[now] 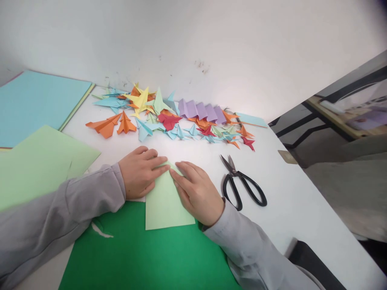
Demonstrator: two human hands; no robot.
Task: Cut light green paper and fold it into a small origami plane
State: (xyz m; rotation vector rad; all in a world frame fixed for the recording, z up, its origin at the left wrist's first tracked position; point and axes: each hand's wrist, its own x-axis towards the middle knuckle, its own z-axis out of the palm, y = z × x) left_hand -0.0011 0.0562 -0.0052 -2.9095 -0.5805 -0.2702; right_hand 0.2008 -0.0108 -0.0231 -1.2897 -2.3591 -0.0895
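Note:
A light green sheet of paper [169, 205] lies in front of me, its top narrowing between my hands. At its upper left edge, my left hand [141, 171] is closed on the paper, with fingertips pressed near the top. My right hand [198, 191] holds down the right side, its fingers close together along the slanting edge. The fingers cover part of the top and right edge, so the folds there are partly hidden. Beneath the paper's lower part is a dark green sheet [145, 253].
Folded paper planes [140, 100] in several colours and a pleated purple paper strip [201, 110] lie along the wall. Black-handled scissors [237, 177] rest at right, blades partly open. Blue sheets [39, 104] and a large light green sheet [39, 165] are at left.

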